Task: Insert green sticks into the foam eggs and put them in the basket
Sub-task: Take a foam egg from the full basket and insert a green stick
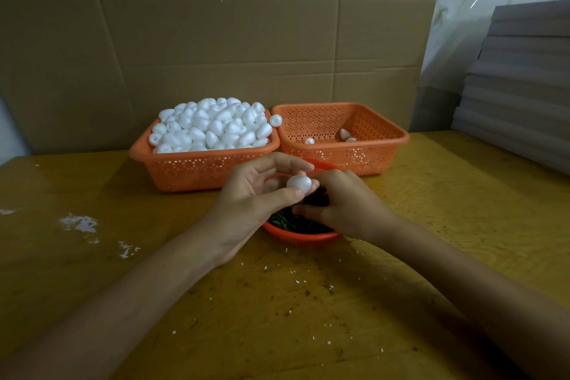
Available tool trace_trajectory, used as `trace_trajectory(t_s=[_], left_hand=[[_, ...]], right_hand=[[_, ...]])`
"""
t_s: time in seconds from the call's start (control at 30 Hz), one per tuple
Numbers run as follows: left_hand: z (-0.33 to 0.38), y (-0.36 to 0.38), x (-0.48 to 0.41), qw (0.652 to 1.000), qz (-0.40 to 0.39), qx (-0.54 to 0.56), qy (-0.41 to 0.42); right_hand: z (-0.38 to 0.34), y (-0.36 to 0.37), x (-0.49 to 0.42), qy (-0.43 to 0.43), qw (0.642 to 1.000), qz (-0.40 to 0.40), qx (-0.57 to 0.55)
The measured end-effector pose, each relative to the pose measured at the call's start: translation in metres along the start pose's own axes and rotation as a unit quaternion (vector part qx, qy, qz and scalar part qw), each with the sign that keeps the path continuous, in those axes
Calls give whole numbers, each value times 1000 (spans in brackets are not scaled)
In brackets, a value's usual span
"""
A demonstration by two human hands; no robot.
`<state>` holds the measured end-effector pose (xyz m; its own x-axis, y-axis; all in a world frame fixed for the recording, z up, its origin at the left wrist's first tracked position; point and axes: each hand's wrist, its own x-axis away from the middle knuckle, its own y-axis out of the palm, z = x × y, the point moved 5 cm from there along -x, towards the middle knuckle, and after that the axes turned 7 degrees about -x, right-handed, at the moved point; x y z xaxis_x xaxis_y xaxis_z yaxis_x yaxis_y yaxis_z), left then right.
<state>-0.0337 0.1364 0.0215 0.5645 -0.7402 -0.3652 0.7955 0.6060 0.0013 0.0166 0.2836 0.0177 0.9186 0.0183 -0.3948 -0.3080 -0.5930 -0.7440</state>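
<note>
- Head view: a foam egg (299,184) is grasped by the left hand (253,197), pinched between thumb and fingers and raised off the table, probably so that its end is offered to the other hand.
- The right hand (348,203) is curled against the egg from the right. Whether a stick is pinched there cannot be told (no stick is seen at the fingertips).
- Directly beneath the grip a red bowl (303,237) of green sticks (287,222) is kept, presumably for short reaches.
- Beyond the grip and to its left, a full basket (197,170) is heaped with a pile of eggs (212,126), too many to count.
- Beyond and to the right, the second basket (354,157) holds three eggs (344,133), so the task is judged barely begun.
- Counted: two baskets, one bowl, one egg in hand, and one stray egg (275,120) perched between the basket rims.
</note>
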Motion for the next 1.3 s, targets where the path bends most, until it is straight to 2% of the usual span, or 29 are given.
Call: trace_trajectory(t_s=[0.43, 0.8, 1.3], left_hand=[[-3, 1, -4, 1000, -3, -25, 7], [-5, -2, -5, 1000, -9, 22, 17], [-7, -2, -5, 1000, 11, 29, 4]], right_hand=[[3, 2, 0, 9, 1000, -12, -1], [2, 2, 0, -3, 1000, -12, -1], [3, 3, -1, -11, 1000, -9, 10]])
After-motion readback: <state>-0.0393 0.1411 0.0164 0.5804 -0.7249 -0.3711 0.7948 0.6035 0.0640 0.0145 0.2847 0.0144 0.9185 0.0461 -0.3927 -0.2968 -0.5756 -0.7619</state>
